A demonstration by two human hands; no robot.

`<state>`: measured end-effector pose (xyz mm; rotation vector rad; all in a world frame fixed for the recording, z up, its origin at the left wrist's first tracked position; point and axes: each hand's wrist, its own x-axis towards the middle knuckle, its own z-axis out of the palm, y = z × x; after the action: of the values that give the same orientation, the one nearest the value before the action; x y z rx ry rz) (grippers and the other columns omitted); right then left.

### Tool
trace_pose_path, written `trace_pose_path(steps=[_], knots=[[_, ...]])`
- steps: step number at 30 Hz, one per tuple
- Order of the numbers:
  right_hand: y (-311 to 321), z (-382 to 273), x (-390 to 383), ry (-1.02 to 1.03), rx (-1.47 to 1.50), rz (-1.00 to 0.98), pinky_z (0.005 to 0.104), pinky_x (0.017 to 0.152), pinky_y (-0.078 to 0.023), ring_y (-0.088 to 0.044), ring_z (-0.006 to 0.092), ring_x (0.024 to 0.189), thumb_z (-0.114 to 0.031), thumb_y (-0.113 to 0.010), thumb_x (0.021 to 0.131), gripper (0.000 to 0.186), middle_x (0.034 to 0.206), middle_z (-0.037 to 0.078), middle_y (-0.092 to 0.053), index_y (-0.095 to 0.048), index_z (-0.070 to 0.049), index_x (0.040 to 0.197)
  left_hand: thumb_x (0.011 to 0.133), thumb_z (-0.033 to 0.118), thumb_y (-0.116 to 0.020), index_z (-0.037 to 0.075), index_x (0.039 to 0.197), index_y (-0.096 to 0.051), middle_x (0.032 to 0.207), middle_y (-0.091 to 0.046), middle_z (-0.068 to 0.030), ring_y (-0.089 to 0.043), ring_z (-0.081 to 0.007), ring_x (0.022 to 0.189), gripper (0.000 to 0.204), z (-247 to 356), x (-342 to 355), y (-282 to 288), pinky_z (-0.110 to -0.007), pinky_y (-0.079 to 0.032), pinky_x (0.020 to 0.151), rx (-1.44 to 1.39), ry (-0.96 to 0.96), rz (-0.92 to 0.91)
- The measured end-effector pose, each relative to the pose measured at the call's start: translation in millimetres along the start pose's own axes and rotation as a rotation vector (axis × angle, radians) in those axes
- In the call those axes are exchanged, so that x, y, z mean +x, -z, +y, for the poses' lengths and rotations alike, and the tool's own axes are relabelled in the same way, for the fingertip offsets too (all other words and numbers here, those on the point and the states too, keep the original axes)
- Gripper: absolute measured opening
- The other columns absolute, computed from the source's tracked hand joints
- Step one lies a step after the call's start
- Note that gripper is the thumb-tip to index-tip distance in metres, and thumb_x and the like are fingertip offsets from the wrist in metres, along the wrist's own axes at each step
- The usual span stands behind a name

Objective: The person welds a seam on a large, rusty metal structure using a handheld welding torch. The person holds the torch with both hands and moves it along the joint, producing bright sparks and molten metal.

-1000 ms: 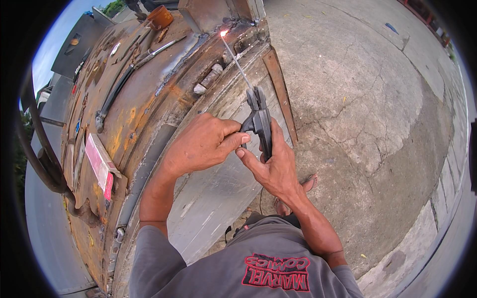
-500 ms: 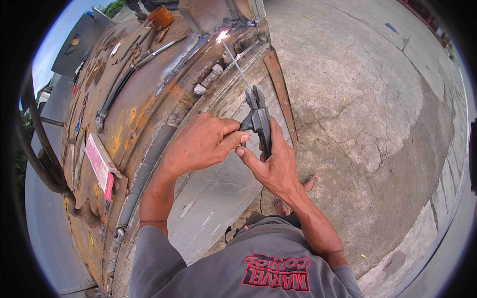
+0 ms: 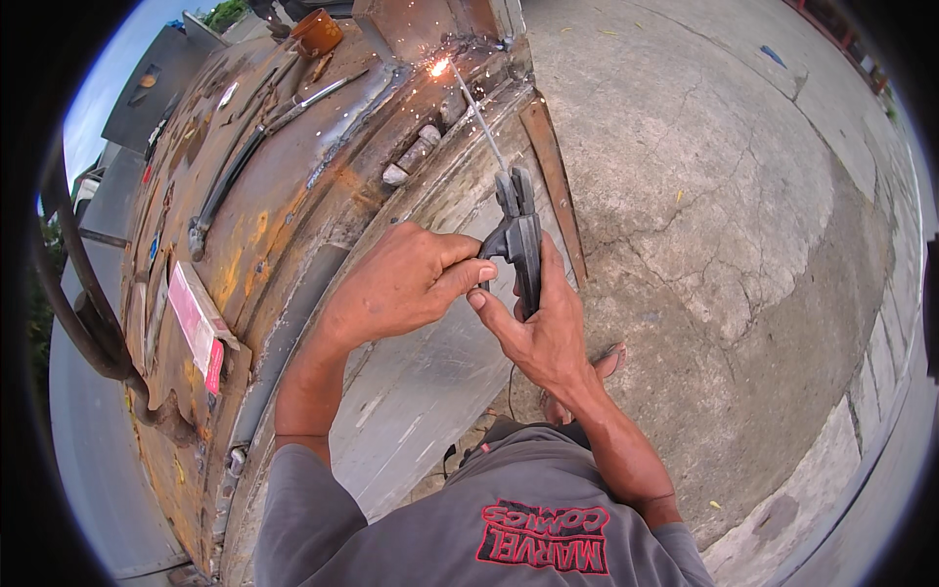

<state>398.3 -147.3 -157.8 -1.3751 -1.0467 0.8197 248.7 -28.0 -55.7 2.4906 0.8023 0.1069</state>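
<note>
Gripping the black electrode holder (image 3: 521,249) in both fists, your right hand (image 3: 548,333) and left hand (image 3: 401,284) steady it; beyond the holder, sparks now spray wider from the rod (image 3: 479,122) tip on the rusty steel frame (image 3: 293,196), so the arc looks well struck.

We stood outdoors in daylight. Cracked grey concrete ground (image 3: 704,196) spread right and far, darker patch (image 3: 831,323) at right. Kerb-like pale slabs (image 3: 861,411) ran along near right. Rusty orange-brown steel structure (image 3: 245,225) filled left. We saw blue sky (image 3: 103,93) far left, green foliage (image 3: 227,12) at far top.
</note>
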Motion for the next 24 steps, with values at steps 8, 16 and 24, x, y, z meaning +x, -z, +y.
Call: trace_pose_path(steps=[8, 16, 24], knots=[[0, 4, 3, -0.001, -0.028, -0.008, 0.0337, 0.062, -0.05, -0.058, 0.0141, 0.07, -0.035, -0.09, 0.088, 0.087, 0.08, 0.001, -0.056, -0.048, 0.003, 0.154, 0.107, 0.033, -0.071, -0.001, 0.09, -0.071, 0.065, -0.053, -0.0191, -0.048, -0.0329, 0.053, 0.038, -2, 2, -2, -0.044, -0.041, 0.056, 0.013, 0.016, 0.011], [-2, 10, 6, 0.044, -0.057, -0.004, 0.0353, 0.063, -0.05, -0.059, 0.0152, 0.072, -0.037, -0.089, 0.089, 0.09, 0.081, 0.003, -0.057, -0.046, 0.004, 0.156, 0.108, 0.033, -0.07, -0.001, 0.088, -0.071, 0.064, -0.053, -0.0183, -0.047, -0.032, 0.053, 0.04, -2, 2, -2, -0.043, -0.04, 0.056, 0.002, 0.028, 0.015], [-3, 12, 8, 0.062, -0.073, -0.018, 0.0356, 0.063, -0.051, -0.06, 0.016, 0.072, -0.04, -0.089, 0.089, 0.098, 0.081, 0.004, -0.059, -0.041, 0.009, 0.159, 0.109, 0.035, -0.068, -0.001, 0.085, -0.068, 0.064, -0.051, -0.0183, -0.045, -0.032, 0.053, 0.043, -3, 1, 1, -0.044, -0.039, 0.056, 0.024, 0.045, -0.001]])
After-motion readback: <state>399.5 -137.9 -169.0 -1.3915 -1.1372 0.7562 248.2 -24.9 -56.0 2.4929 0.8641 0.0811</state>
